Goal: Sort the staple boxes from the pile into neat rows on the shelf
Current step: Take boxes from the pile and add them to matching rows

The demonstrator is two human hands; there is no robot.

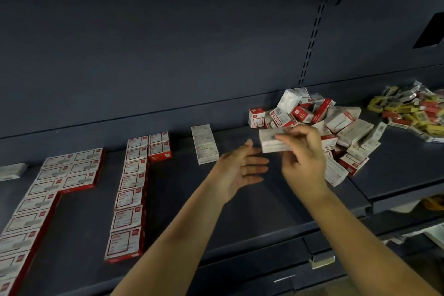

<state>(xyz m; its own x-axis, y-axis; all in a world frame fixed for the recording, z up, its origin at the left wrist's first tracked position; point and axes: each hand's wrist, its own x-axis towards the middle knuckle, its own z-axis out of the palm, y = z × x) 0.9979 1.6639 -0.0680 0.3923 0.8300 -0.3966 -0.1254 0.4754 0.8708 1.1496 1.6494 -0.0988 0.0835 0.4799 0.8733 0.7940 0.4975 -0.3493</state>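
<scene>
A pile of staple boxes (pixel 319 125), red-and-white and plain white, lies at the right on the dark shelf (pixel 192 199). My right hand (pixel 302 158) holds one long white staple box (pixel 269 143) just left of the pile, above the shelf. My left hand (pixel 240 170) is beside it, palm up with fingers spread, holding nothing. Two white boxes (pixel 204 144) lie end to end in a short row left of my hands. Further left run a column of red-and-white boxes (pixel 131 190) and a wider block of them (pixel 48 187).
A heap of yellow and red small packs (pixel 413 113) lies at the far right of the shelf. A single white box (pixel 10 172) sits at the left edge. The shelf's back wall rises behind everything; a lower shelf edge (pixel 322 261) is at the bottom.
</scene>
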